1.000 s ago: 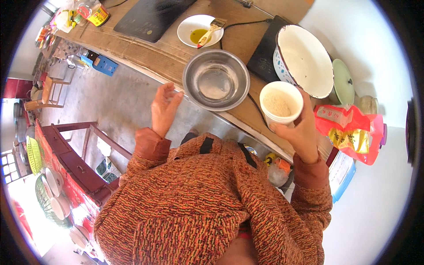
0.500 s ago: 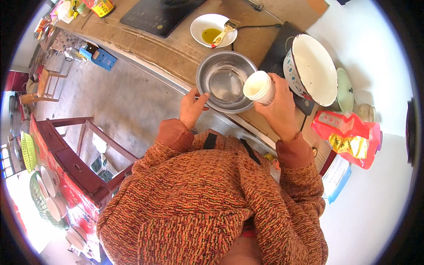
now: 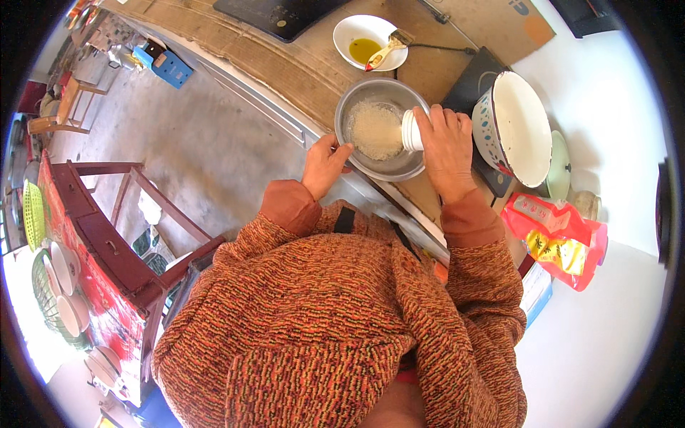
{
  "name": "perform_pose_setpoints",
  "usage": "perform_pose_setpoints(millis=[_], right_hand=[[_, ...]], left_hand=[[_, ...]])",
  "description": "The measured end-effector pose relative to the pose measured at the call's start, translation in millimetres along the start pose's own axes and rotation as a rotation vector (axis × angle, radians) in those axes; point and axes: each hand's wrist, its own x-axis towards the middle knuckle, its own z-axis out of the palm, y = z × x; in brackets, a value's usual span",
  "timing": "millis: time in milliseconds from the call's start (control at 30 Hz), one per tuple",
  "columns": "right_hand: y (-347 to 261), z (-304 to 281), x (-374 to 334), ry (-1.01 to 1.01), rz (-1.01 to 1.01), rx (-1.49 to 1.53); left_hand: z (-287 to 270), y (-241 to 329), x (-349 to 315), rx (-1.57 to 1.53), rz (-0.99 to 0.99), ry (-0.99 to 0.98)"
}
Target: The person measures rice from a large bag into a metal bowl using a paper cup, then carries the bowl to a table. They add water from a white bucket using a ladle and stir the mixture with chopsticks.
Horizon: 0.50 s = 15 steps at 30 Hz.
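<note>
A round steel bowl point(image 3: 397, 170) stands at the counter's front edge, with pale grains like rice point(image 3: 374, 132) spread over its bottom. My left hand point(image 3: 325, 165) pinches the bowl's near left rim between thumb and fingers. In my right hand point(image 3: 448, 151) is a white cup point(image 3: 411, 131), tipped on its side with its mouth over the bowl. Grain spills from the cup into the bowl. My right fingers wrap round the cup's far end and hide part of it.
Behind the bowl sits a white bowl point(image 3: 345, 30) of yellow oil with a brush point(image 3: 389, 50) across its rim. On the right are a large enamel basin point(image 3: 524, 128), a black hotplate point(image 3: 467, 89) and a red packet point(image 3: 556, 239). A dark red table point(image 3: 100, 235) is at left.
My right hand has tilted the cup from nearly upright onto its side over the bowl. The bowl held no grain before and now holds some. My left hand stays on the rim.
</note>
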Motion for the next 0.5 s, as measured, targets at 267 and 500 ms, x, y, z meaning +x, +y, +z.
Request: perform_pose_setpoints(millis=[267,500], right_hand=[[4.8,-11.0,-0.4,-0.018,0.004,0.001],[-7.0,-12.9,-6.4,0.018,0.124,0.179]], left_hand=[[0.5,-3.2,0.3,0.049,-0.013,-0.045],[-5.7,-1.4,2.3,0.044,-0.044,-0.08]])
